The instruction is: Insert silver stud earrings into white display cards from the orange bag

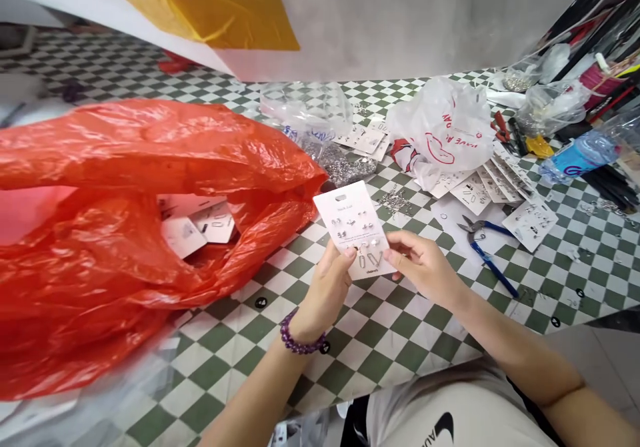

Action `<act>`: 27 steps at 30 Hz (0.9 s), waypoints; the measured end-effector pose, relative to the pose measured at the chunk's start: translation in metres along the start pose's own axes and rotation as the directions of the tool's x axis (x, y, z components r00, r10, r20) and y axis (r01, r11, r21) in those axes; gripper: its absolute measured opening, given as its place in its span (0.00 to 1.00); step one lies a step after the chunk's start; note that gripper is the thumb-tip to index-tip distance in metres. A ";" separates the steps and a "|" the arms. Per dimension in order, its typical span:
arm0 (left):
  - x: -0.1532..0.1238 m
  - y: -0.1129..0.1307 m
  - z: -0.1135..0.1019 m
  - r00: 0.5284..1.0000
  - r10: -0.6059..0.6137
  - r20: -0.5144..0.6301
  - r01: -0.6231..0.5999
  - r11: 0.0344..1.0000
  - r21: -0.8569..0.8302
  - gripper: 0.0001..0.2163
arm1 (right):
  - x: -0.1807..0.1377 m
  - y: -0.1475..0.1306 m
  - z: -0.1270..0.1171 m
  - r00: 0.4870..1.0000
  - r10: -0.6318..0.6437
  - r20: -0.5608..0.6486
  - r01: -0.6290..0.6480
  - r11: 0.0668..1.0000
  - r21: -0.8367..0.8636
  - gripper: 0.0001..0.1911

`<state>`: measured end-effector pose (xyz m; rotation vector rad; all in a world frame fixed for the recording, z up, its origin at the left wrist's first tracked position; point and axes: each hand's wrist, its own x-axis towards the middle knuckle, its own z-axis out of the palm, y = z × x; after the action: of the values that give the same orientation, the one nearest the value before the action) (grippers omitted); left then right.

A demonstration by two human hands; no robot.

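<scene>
Both my hands hold one white earring card (356, 225) with several small silver earrings pinned to it, above the green-and-white checked table (240, 340). My left hand (327, 287), with a purple bead bracelet on the wrist, pinches the card's lower left edge. My right hand (425, 267) grips its lower right corner with closed fingers. A big orange plastic bag (125, 233) lies open just left of the card, with more white cards (200, 227) inside.
Blue-handled pliers (487, 250) lie right of my hands. Behind them are rows of earring cards (495, 183), a white plastic bag (443, 130), a clear bag (305, 110), a pile of silver pieces (343, 163) and a water bottle (583, 157).
</scene>
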<state>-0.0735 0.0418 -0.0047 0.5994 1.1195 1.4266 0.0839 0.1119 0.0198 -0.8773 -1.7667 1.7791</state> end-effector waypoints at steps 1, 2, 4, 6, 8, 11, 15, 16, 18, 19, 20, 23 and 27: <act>0.000 -0.001 -0.001 0.999 0.041 -0.001 -0.041 0.999 0.030 0.19 | -0.001 0.000 0.000 0.997 -0.061 -0.053 0.058 0.997 -0.053 0.11; 0.000 -0.001 -0.002 0.995 0.101 -0.013 -0.100 0.992 0.080 0.17 | -0.001 0.000 0.000 0.984 -0.144 -0.105 0.132 0.985 -0.113 0.11; 0.000 -0.001 -0.005 0.974 0.226 -0.029 -0.217 0.959 0.182 0.13 | -0.002 0.001 0.001 0.920 -0.359 -0.160 0.312 0.914 -0.259 0.10; 0.001 -0.001 -0.009 0.950 0.313 0.007 -0.307 0.926 0.222 0.11 | -0.002 0.000 0.003 0.812 -0.565 -0.144 0.475 0.785 -0.398 0.10; 0.002 0.000 -0.014 0.936 0.347 0.066 -0.353 0.915 0.195 0.12 | -0.004 -0.001 0.008 0.706 -0.695 -0.133 0.564 0.666 -0.487 0.13; 0.005 0.001 -0.019 0.923 0.383 0.043 -0.385 0.912 0.142 0.10 | -0.008 -0.003 0.016 0.652 -0.744 -0.149 0.588 0.620 -0.519 0.17; 0.008 0.007 -0.019 0.907 0.412 -0.088 -0.406 0.910 0.084 0.10 | -0.006 -0.005 0.008 0.734 -0.678 -0.048 0.610 0.688 -0.395 0.17; 0.009 0.009 -0.019 0.912 0.396 -0.108 -0.393 0.918 0.048 0.10 | -0.002 -0.005 -0.001 0.783 -0.621 -0.047 0.561 0.735 -0.381 0.15; 0.011 0.013 -0.018 0.931 0.342 -0.125 -0.349 0.937 -0.035 0.12 | 0.013 -0.005 -0.025 0.879 -0.467 -0.096 0.381 0.808 -0.449 0.13; 0.011 0.014 -0.018 0.940 0.316 -0.127 -0.326 0.942 -0.074 0.12 | 0.024 -0.005 -0.040 0.907 -0.403 -0.122 0.281 0.796 -0.536 0.11; 0.012 0.015 -0.018 0.948 0.293 -0.124 -0.306 0.946 -0.105 0.12 | 0.036 -0.004 -0.054 0.922 -0.367 -0.125 0.208 0.740 -0.639 0.10; 0.013 0.016 -0.020 0.961 0.254 -0.108 -0.269 0.949 -0.163 0.12 | 0.071 0.001 -0.088 0.977 -0.210 -0.023 0.075 0.449 -0.890 0.08; 0.013 0.013 -0.022 0.967 0.233 -0.100 -0.248 0.952 -0.178 0.12 | 0.097 0.005 -0.100 0.993 -0.069 0.098 0.112 0.237 -0.965 0.09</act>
<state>-0.1012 0.0495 -0.0050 0.5626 0.9803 1.7586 0.0916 0.2508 0.0081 -1.0912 -2.8895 0.3291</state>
